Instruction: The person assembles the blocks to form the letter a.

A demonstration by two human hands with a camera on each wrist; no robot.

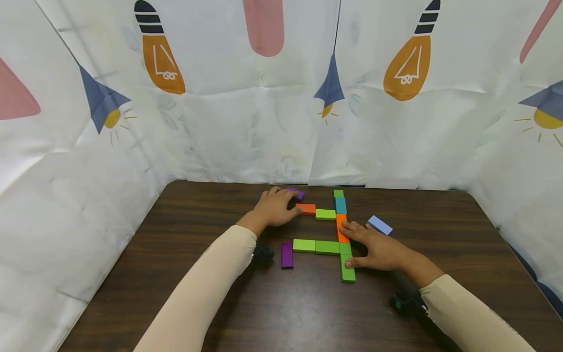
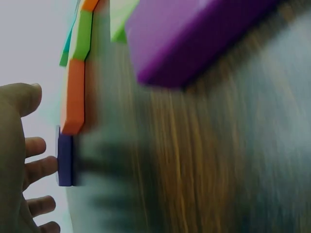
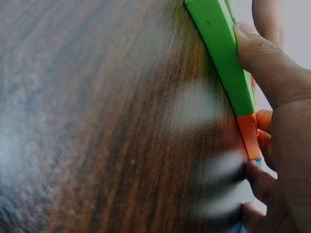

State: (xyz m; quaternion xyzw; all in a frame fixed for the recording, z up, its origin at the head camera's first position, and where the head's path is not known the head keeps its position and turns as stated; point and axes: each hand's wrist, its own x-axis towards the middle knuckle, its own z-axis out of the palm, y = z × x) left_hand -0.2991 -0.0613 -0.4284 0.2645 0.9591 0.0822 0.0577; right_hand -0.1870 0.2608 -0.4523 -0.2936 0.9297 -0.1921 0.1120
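Observation:
My left hand (image 1: 273, 208) reaches over the far part of the table, fingers spread. Its thumb lies by the left end of an orange block (image 1: 308, 209), and its fingertips are at a purple block (image 1: 297, 192); contact is unclear. My right hand (image 1: 374, 246) lies spread along a column of blocks. Its thumb touches the near green block (image 3: 221, 58), while fingers rest at a long orange block (image 1: 342, 225). The column continues away with a teal block (image 1: 340, 205) and a small green block (image 1: 338, 193).
Green blocks (image 1: 327, 247) branch left from the column to an upright-set purple block (image 1: 287, 255). Another green block (image 1: 325, 214) joins the orange block to the column. A loose light-blue block (image 1: 380, 225) lies right of it. A printed white cloth (image 1: 264, 137) hangs behind the wooden table (image 1: 184, 278).

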